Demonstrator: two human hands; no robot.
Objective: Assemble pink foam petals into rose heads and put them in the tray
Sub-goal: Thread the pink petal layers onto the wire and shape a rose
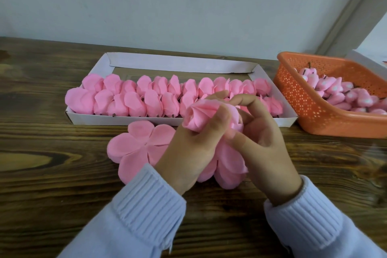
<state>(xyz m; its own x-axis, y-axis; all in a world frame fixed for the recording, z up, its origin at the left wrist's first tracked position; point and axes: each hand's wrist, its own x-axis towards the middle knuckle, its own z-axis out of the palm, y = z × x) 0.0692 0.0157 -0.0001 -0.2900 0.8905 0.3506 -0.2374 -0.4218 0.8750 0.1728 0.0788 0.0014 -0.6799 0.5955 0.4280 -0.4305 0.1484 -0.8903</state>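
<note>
Above the near part of the worktop [52, 132], just in front of the tray [125, 120], I hold a half-wrapped rose head [201, 117] between both hands. My left hand [188, 153] takes it from the left, fingers [218, 117] curled round the furled petals with the tight bud end pointing up and to the left. My right hand [263, 140] closes on its other side: the thumb presses into the pink foam while the forefinger arches over the top (the remaining fingers are tucked behind, and I cannot tell how they lie).

More loose petals [228, 169] fan out below my hands; whether they hang from the rose head or lie on the wood, I cannot tell. A flat petal sheet [140, 144], cut like an open flower, lies on the worktop just left of my left hand.

Beyond my hands, the white cardboard tray carries two rows of finished rose heads [134, 100] along its near side, stems toward me. An orange basket [310, 111] stands just right of the tray, holding pink buds [335, 90] with dark stems. Pale blue ribbed sleeves [146, 201] cover both my wrists.
</note>
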